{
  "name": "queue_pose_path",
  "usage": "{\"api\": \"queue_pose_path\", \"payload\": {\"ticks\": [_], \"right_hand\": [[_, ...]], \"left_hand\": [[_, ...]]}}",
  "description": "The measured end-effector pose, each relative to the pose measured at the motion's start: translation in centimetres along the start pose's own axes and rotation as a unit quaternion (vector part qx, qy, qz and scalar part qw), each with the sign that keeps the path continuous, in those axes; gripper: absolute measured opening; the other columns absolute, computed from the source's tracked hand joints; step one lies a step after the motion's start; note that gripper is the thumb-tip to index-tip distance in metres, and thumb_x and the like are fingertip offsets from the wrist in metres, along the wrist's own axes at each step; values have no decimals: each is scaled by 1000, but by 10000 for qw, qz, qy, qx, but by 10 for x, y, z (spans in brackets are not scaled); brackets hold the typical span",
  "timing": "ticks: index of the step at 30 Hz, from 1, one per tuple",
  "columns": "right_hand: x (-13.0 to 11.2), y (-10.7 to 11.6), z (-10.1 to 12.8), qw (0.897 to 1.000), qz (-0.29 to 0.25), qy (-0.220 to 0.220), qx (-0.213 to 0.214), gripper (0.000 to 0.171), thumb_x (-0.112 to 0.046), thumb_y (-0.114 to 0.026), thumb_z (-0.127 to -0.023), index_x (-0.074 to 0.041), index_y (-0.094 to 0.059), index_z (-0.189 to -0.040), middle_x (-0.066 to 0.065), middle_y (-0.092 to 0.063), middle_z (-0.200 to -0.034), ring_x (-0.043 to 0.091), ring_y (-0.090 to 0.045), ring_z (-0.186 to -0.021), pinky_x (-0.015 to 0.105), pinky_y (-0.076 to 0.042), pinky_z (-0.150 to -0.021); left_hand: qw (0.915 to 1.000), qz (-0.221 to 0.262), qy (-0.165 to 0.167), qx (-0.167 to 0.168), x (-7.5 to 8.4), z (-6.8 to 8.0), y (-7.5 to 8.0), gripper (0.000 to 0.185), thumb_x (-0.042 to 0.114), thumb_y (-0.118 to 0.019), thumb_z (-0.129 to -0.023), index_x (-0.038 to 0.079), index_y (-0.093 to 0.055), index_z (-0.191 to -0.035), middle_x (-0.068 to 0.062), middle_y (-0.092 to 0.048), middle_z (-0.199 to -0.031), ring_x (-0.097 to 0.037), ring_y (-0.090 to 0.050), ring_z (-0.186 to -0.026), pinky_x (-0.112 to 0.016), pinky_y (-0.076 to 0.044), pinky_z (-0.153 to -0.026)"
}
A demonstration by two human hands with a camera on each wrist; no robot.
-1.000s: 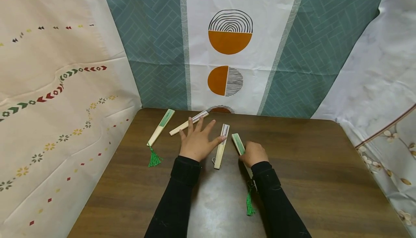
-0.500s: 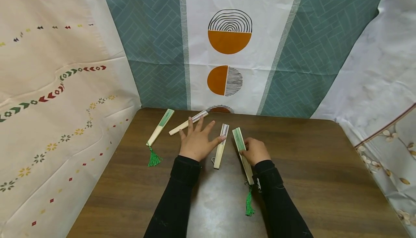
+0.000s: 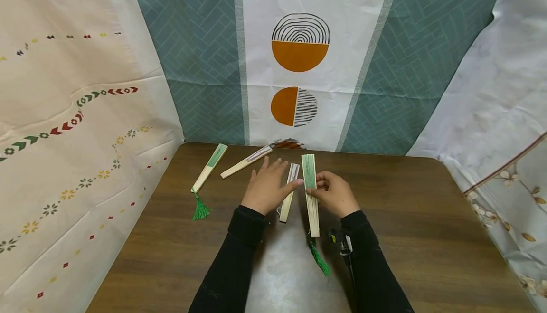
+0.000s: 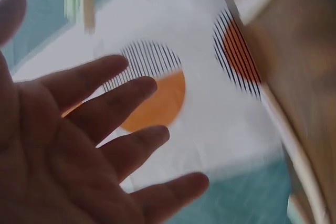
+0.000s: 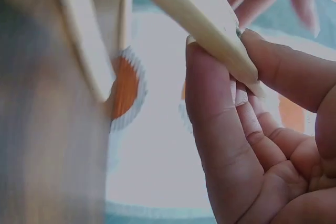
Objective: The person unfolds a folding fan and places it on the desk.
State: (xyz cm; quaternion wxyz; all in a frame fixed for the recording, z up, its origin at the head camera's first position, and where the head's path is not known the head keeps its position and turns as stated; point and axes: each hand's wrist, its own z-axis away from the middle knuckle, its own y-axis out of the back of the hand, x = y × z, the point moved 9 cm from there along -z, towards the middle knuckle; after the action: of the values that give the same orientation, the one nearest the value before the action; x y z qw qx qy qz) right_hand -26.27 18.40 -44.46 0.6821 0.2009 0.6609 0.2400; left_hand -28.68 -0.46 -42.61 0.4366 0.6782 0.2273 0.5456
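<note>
My right hand (image 3: 317,187) pinches a closed green folding fan (image 3: 309,180) near its middle and holds it off the brown table (image 3: 406,218); its green tassel (image 3: 319,259) dangles at the near end. In the right wrist view the thumb and fingers (image 5: 220,129) clamp the fan's pale wooden guard (image 5: 202,17). My left hand (image 3: 273,174) hovers just left of it with fingers spread and straight, thumb reaching toward the held fan. The left wrist view shows the bare palm and spread fingers (image 4: 105,129) holding nothing. A pink-edged closed fan (image 3: 289,190) lies on the table between the hands.
Two more closed fans lie at the table's far left: a pale one (image 3: 245,161) and a green one (image 3: 210,167) with a green tassel (image 3: 199,209). Patterned cloths hang as walls behind and at both sides (image 3: 299,66). The table's right half holds nothing.
My right hand has lifted the green fan off the table and swung it upright toward the middle. My left hand rose slightly and turned its thumb toward the fan.
</note>
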Motion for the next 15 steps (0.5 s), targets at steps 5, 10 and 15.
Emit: {"api": "queue_pose_path", "payload": {"ticks": [5, 10, 15], "right_hand": [[-15, -4, 7, 9981, -568, 98, -219, 37, -12, -81, -106, 2, -67, -137, 24, -79, -121, 23, -80, -97, 53, -74, -80], [-20, -8, 11, 9964, -764, 173, -333, 32, -11, -82, -106, 1, -66, -131, 22, -80, -117, 20, -79, -93, 54, -74, -80], [-23, -8, 11, 9960, -787, 209, -370, 28, -10, -83, -105, 0, -68, -126, 19, -78, -110, 17, -77, -89, 52, -74, -78]], "left_hand": [[9940, 1030, -337, -135, 17, 0, -9, 67, 53, -59, -118, 9, -53, -170, -17, -63, -167, -40, -57, -159, -64, -53, -128], [9796, 1965, -421, 39, 26, -1, -12, 45, 38, -61, -120, 9, -65, -154, -15, -82, -132, -32, -80, -113, -48, -68, -93], [9597, 2766, -290, 396, 25, -2, -8, 33, 29, -67, -117, 7, -71, -141, -14, -82, -119, -24, -81, -100, -36, -70, -82]]}}
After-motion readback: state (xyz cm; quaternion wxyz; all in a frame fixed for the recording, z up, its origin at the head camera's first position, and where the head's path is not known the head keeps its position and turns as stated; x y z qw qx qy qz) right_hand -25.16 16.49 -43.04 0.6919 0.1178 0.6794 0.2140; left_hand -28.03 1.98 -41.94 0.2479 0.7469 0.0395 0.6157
